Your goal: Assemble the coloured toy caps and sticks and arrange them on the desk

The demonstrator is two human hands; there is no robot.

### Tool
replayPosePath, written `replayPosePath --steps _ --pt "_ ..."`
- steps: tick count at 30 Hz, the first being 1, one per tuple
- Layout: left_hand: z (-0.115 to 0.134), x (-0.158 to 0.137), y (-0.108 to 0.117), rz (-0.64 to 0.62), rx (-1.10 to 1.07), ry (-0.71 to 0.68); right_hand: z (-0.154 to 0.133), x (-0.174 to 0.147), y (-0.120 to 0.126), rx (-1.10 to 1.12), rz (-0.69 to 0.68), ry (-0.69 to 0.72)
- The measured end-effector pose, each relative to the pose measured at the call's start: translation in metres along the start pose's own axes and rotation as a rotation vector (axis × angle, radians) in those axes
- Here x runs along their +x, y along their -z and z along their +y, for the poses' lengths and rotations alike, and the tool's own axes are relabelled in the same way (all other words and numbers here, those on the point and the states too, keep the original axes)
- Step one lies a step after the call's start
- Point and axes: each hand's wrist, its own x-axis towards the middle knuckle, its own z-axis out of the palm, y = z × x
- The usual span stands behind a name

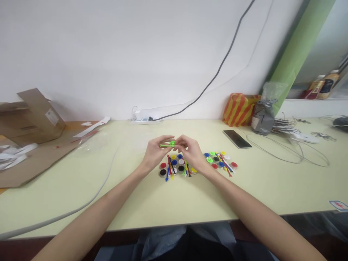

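Above the middle of the table, my left hand point(154, 151) and my right hand point(191, 150) meet fingertip to fingertip. Both are closed on a small bright green plastic arrow spinner point(167, 145), with a round green part at its right end partly hidden by fingers. Just below the hands lies a cluster of small round pieces with coloured caps, among them a black disc point(162, 172) and a red disc point(163, 165). Loose plastic arrows lie across them, including a blue arrow point(167, 174). Past my right wrist is a second cluster with a blue disc point(221, 164) and more arrows.
A phone point(237, 139) lies at the back right, near a striped bag point(239, 108) and a grey pouch point(263, 116). At left stands an open cardboard box point(29, 121). A power strip point(145, 122) sits by the wall; a thick pale cable point(81, 207) crosses the left side.
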Motion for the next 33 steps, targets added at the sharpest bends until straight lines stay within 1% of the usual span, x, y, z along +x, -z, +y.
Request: replayPosePath --steps 4,8,12,14,17,21,26,29,33 --pt "0.001 0.0 0.0 0.019 0.025 -0.015 -0.002 -0.001 -0.001 -0.047 0.036 0.031" --pt "0.002 -0.001 -0.002 0.03 0.003 0.008 -0.003 -0.002 -0.002 -0.078 0.081 0.047" --pt "0.001 -0.001 -0.003 0.038 -0.032 0.011 -0.002 -0.003 -0.002 -0.09 0.093 0.045" --pt "0.003 -0.001 -0.003 0.027 -0.017 -0.009 -0.001 -0.003 -0.002 -0.1 0.094 0.036" --pt "0.006 -0.002 -0.002 -0.006 0.064 -0.065 -0.001 -0.002 -0.001 -0.129 0.107 0.037" --pt "0.007 -0.003 -0.001 -0.042 0.1 -0.118 -0.002 -0.003 0.001 -0.203 0.134 0.081" --pt "0.007 -0.003 -0.001 0.013 0.092 -0.122 -0.002 -0.004 0.0 -0.294 0.117 0.135" --pt "0.009 -0.003 0.0 0.033 0.124 -0.171 -0.003 -0.005 -0.001 -0.301 0.113 0.149" --pt "0.01 -0.003 0.002 0.039 0.209 -0.252 -0.005 -0.006 -0.003 -0.319 0.107 0.131"
